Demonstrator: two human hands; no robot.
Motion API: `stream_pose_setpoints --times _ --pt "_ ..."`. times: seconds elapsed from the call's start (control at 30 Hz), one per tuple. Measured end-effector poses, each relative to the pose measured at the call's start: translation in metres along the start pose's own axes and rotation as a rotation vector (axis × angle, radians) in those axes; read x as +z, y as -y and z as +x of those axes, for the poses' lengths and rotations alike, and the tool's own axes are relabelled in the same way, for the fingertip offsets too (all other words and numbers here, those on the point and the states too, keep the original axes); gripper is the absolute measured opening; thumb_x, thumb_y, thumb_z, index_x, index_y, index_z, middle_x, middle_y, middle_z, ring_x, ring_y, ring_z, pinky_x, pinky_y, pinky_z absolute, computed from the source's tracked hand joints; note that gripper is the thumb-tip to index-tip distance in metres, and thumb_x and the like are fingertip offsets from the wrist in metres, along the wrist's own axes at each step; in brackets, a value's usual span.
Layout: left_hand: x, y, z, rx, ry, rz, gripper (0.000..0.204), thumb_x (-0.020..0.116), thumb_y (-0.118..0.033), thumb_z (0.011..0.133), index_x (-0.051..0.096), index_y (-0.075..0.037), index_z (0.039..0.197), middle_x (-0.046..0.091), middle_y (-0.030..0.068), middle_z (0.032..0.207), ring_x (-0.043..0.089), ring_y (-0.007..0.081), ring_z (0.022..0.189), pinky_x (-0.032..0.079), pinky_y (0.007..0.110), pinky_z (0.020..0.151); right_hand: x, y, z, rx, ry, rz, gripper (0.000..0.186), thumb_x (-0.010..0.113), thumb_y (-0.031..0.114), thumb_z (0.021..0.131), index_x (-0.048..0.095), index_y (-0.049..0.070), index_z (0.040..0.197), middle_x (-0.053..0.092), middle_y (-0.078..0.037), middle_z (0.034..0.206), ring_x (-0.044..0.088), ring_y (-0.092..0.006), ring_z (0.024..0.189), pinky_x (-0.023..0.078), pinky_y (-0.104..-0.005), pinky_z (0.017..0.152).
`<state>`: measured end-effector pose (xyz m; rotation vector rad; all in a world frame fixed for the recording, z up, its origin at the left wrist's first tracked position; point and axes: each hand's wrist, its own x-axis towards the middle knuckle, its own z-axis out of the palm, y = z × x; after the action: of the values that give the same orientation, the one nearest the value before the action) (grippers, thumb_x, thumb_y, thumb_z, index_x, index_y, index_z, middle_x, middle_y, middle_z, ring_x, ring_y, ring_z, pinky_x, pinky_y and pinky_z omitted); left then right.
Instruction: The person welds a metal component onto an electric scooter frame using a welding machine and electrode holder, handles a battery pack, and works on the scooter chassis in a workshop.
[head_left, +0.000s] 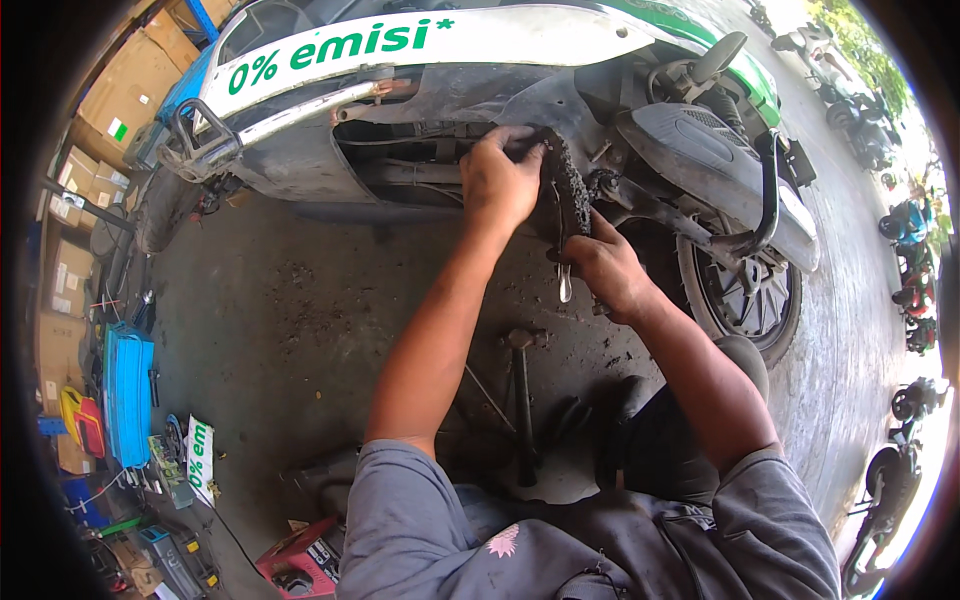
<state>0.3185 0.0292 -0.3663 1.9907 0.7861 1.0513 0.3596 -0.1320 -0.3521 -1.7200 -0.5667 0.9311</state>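
My left hand [500, 180] is closed on the upper end of a dark, dirt-caked elongated part [568, 185] at the opening in the grey underside panel [280, 170] of a scooter. My right hand [610, 265] is closed around the lower end of that part, below and right of my left. A shiny metal tool or strip [564, 285] hangs beside it near my right fingers; I cannot make out whether I hold it too. The scooter's swingarm housing [700, 170] and rear wheel [740, 300] are just to the right.
A hammer [522, 390] and thin rods lie on the dirty floor [300, 300] below my hands. Cardboard boxes [130, 90], a blue crate [128, 390] and a red machine [300, 560] are at left and bottom. Several parked scooters [910, 280] line the far right.
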Motion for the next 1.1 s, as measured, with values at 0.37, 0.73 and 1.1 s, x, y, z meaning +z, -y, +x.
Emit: stream_pose_setpoints --times 0.37,0.73,1.1 --pt "-0.018 -0.021 -0.063 -0.855 0.534 -0.755 0.071 0.069 -0.059 0.081 0.067 0.002 0.117 0.068 0.0213 0.113 0.065 0.0318 0.106 0.048 0.037 0.096 0.013 0.004 0.003 0.040 -0.194 -0.157 0.058 0.064 0.020 0.083 0.045 -0.005 0.132 0.065 -0.020 0.109 0.064 -0.0239 0.096 0.052 -0.0358 0.081" --pt "-0.010 -0.006 -0.055 -0.860 0.632 -0.882 0.044 0.076 -0.038 0.081 0.066 -0.003 0.106 0.068 0.0099 0.094 0.065 0.0202 0.084 0.052 0.034 0.079 0.021 -0.022 -0.008 0.158 0.118 0.328 0.040 0.071 0.028 0.072 0.062 0.002 0.101 0.063 -0.009 0.092 0.057 -0.0174 0.074 0.045 -0.0318 0.066" --pt "-0.030 0.013 -0.064 -0.820 0.741 -0.825 0.042 0.070 -0.038 0.088 0.065 -0.001 0.107 0.068 0.0153 0.106 0.067 0.0233 0.095 0.052 0.036 0.086 0.042 -0.022 -0.005 0.152 0.110 0.090 0.033 0.067 0.025 0.071 0.067 0.000 0.093 0.065 -0.011 0.087 0.060 -0.0202 0.077 0.047 -0.0335 0.070"
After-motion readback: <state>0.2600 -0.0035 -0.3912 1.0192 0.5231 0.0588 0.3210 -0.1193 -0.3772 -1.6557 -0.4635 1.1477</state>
